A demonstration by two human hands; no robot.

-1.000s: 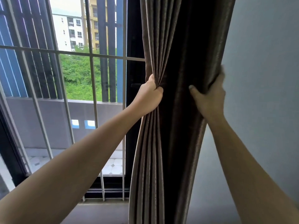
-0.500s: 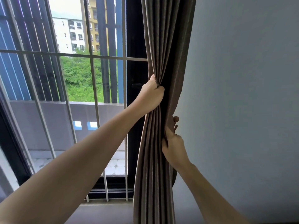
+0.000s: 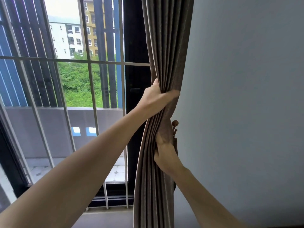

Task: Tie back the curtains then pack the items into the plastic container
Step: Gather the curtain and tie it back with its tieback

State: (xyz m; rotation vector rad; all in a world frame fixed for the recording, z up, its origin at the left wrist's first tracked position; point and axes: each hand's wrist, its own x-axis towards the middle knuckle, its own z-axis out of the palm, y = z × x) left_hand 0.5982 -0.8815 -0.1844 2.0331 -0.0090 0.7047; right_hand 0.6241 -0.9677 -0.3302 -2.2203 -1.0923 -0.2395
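Fingers (image 3: 171, 94) of left hand (image 3: 155, 98) and right hand (image 3: 165, 155) curled round gathered curtain (image 3: 166, 46), left above right

Curtain (image 3: 164, 46): woven cloth with a fine, slightly rough weave; the folds have a soft sheen.
Hook (image 3: 175, 123): brown round knobs, smooth and glossy; wood or metal, it cannot be told.
Wall (image 3: 246, 96): painted surface, matt and smooth.
Window bars (image 3: 88, 62): metal with light paint, smooth, a weak shine.
Window frame (image 3: 136, 38): dark metal, smooth and nearly matt.
Balcony floor (image 3: 117, 172): pale tiles, smooth, a little glossy.
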